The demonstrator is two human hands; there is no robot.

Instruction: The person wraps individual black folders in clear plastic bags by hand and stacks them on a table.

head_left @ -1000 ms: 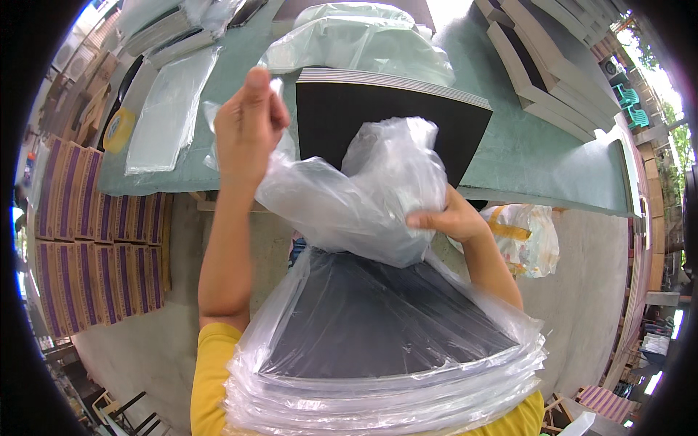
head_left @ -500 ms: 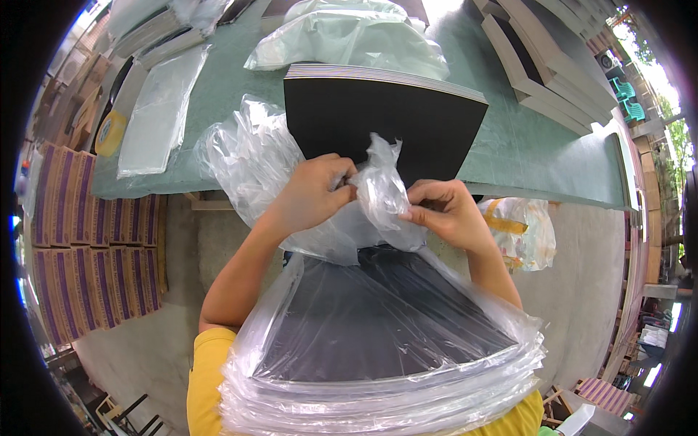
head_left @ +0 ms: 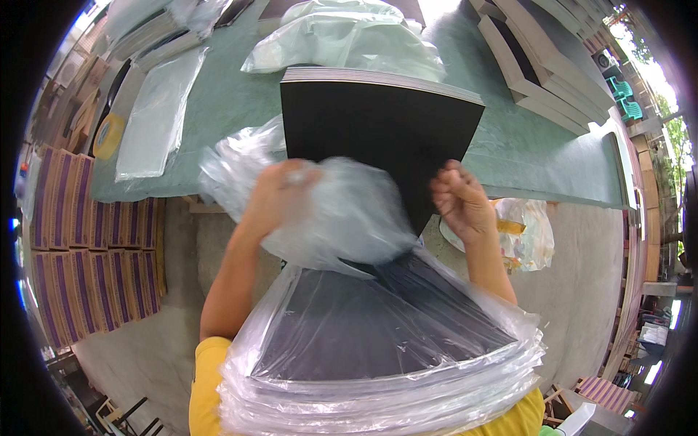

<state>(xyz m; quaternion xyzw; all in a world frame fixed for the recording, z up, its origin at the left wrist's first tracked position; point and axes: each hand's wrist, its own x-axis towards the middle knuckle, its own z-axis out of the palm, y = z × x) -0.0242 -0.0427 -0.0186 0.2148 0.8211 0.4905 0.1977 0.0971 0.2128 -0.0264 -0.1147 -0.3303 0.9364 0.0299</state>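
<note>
In the head view, the right hand [head_left: 464,200], pinching film [head_left: 356,214] half a second ago, is now off it, fingers curled in, leaving the film to the left hand [head_left: 282,195]. The film billows between black boards [head_left: 378,127] and a wrapped stack [head_left: 385,320]. Blur hides the left fingers; I cannot tell whether they grip. The frame crops the stack's near side.
</note>
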